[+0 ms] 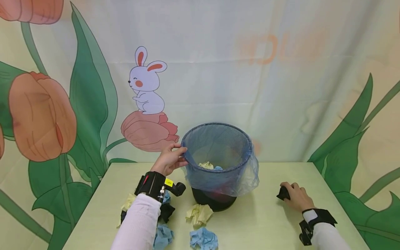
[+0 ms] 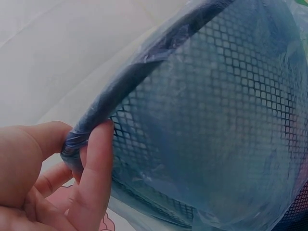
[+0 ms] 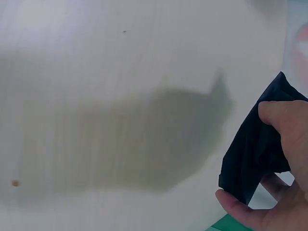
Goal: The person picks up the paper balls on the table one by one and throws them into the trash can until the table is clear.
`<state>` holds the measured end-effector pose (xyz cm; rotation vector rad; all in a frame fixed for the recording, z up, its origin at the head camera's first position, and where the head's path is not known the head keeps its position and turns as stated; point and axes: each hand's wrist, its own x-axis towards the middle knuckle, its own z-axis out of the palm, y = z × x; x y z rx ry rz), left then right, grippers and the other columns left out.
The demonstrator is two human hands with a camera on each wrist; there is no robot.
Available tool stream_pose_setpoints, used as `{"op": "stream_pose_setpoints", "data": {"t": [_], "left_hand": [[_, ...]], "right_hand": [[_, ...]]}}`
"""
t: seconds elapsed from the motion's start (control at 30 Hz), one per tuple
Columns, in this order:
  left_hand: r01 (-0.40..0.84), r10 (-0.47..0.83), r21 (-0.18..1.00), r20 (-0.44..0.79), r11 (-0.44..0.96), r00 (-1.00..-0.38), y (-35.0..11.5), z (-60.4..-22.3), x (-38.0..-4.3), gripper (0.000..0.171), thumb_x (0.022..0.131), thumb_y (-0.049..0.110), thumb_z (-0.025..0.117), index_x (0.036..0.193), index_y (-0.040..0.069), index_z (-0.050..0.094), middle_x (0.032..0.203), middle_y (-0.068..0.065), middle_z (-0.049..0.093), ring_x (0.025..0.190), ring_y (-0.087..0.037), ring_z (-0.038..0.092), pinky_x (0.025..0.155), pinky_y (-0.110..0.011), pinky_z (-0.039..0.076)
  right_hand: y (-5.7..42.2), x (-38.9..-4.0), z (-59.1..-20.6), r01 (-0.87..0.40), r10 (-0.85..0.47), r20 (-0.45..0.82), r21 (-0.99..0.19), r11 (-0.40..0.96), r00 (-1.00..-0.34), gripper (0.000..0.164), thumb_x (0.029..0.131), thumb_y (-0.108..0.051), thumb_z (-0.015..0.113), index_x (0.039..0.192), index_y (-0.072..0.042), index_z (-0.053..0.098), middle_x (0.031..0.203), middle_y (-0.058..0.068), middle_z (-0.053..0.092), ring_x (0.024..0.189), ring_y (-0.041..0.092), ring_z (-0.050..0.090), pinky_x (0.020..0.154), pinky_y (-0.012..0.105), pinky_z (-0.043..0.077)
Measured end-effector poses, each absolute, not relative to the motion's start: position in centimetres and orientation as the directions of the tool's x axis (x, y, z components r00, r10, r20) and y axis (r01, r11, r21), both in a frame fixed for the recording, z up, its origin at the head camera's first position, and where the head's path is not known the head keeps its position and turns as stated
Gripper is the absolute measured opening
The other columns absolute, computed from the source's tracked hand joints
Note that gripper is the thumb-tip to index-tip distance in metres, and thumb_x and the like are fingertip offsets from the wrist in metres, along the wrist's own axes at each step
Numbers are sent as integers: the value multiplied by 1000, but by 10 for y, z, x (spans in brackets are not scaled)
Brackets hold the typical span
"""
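A black mesh wastebasket (image 1: 215,201), lined with a translucent blue plastic bag (image 1: 209,180), stands tilted at the middle of the table. My left hand (image 1: 169,159) pinches its rim on the left side; the left wrist view shows thumb and fingers on either side of the bag-covered rim (image 2: 127,82). Inside the basket lie a crumpled yellow paper (image 1: 206,165) and a bit of blue paper (image 1: 218,168). Off to the right, my right hand (image 1: 298,198) grips a crumpled black paper (image 1: 283,193) just above the table; the right wrist view shows this black paper (image 3: 255,144) between thumb and fingers.
In front of the basket lie a crumpled yellow paper (image 1: 199,214) and a blue one (image 1: 203,239). More crumpled papers, blue (image 1: 163,236), black (image 1: 166,211) and yellow (image 1: 128,202), lie around my left forearm, partly hidden. A printed curtain (image 1: 218,69) hangs behind the table (image 1: 259,225).
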<state>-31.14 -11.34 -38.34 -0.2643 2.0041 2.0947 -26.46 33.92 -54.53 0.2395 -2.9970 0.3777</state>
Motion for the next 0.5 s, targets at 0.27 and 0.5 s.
{"op": "stream_pose_setpoints", "data": {"t": [0.27,0.5], "left_hand": [[-293,46,955,-291,-42,-955,-114,-382,-312,40,94,16,53,129,7,36,95,-9,46,62,-13,53,59,-23,56],[-308,52,950,-306,-46,-951,-114,-381,-312,41,93,16,53,129,7,36,93,-9,45,62,-14,53,59,-24,56]], "right_hand": [[331,-282,-519,-233,-202,157,-212,949,-967,51,77,-10,71,122,-14,47,106,27,49,85,44,52,57,57,50],[322,-297,-491,-292,-262,181,-168,942,-948,50,80,-11,70,123,-15,45,108,27,49,89,46,51,57,58,49]]}}
